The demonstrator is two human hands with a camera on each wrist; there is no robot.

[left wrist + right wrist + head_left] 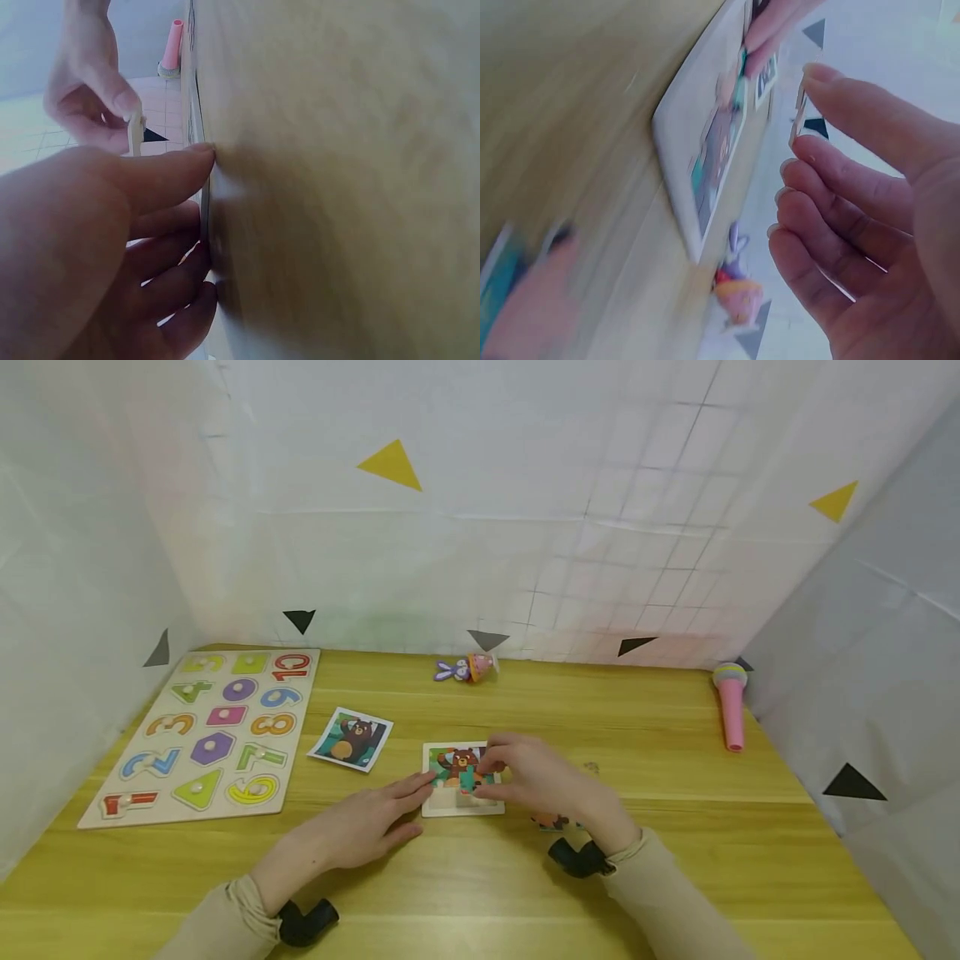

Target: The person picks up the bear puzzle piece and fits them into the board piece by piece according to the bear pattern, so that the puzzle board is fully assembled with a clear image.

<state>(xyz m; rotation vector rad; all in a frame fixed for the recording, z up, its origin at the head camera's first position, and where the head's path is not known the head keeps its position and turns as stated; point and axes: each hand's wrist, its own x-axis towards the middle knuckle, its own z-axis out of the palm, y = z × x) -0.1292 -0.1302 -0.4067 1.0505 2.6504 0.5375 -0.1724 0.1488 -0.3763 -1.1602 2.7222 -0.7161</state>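
Note:
My right hand (536, 777) pinches a jigsaw piece (468, 781) between thumb and index finger, over a small puzzle tray (444, 802). In the right wrist view the piece (799, 112) appears edge-on, its other fingers loosely bent. The tray holds an assembled upper part of a brown bear picture (457, 762); its lower strip shows bare wood. At the tray's left edge lies my left hand (360, 827), fingertips touching the rim and fingers fairly straight. Loose puzzle pieces (550, 820) lie by my right wrist, partly hidden under it.
Left of the tray lies a bear picture card (350, 739). A number-and-shape board (167, 806) covers the table's left side. At the back is a small bunny toy (467, 668). A pink toy microphone (732, 710) lies far right. White sheeting (480, 568) encloses the table's back and sides.

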